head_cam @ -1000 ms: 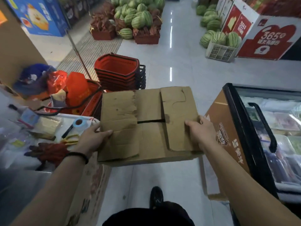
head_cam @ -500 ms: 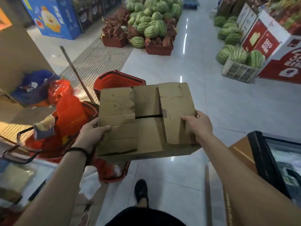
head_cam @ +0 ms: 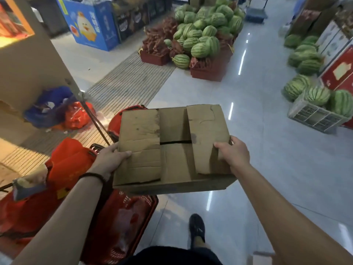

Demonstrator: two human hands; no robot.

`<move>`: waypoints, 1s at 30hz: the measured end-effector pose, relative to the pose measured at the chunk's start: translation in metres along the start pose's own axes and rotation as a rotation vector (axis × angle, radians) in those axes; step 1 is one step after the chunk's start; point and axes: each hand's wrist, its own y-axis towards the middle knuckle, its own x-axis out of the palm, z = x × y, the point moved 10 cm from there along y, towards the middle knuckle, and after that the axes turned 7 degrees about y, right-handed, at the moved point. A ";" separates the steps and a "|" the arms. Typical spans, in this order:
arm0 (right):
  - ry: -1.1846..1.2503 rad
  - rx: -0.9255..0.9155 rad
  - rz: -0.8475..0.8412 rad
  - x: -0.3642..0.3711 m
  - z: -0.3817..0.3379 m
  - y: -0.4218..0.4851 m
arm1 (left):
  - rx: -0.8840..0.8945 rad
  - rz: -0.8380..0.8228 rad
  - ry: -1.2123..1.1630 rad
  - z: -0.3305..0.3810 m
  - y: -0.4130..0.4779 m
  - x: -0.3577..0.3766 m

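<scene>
- The left hand [head_cam: 108, 159] had its grip clamped on the left edge of a cardboard box [head_cam: 172, 153]. The thumb lay flat on the top flap and the fingers were hidden below the box.
- The right hand [head_cam: 234, 155] had its grip clamped on the box's right edge, with the thumb on the right flap and the fingers curled round the side.
- The box was held in the air between the two hands, roughly level. Its worn flaps were folded shut with a dark slit across the middle, and no print could be read on it.
- A dark wristband [head_cam: 91, 175] circled the left wrist, just left of the box.
- Below the box's near left corner stood a red basket [head_cam: 124, 213]. A red bag [head_cam: 70, 161] sat left of the box.
- Under the box's near edge a dark shoe [head_cam: 196, 226] stood on the glossy floor [head_cam: 267, 169].
- Beyond the box's far left corner ran a ridged mat [head_cam: 129, 83].
- Well beyond the box, striped watermelons [head_cam: 206, 35] were piled on red crates [head_cam: 208, 69].
- Far beyond and left of the box stood a blue display carton [head_cam: 91, 23] printed with a cartoon chick. Its lettering was too blurred to read.
- Right of the box a white crate [head_cam: 313, 117] held more melons beside a red sign [head_cam: 342, 71] whose writing could not be made out.
</scene>
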 end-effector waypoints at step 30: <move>-0.413 -0.217 -0.667 0.385 -0.191 0.263 | -0.303 0.510 -0.416 -0.026 0.150 -0.072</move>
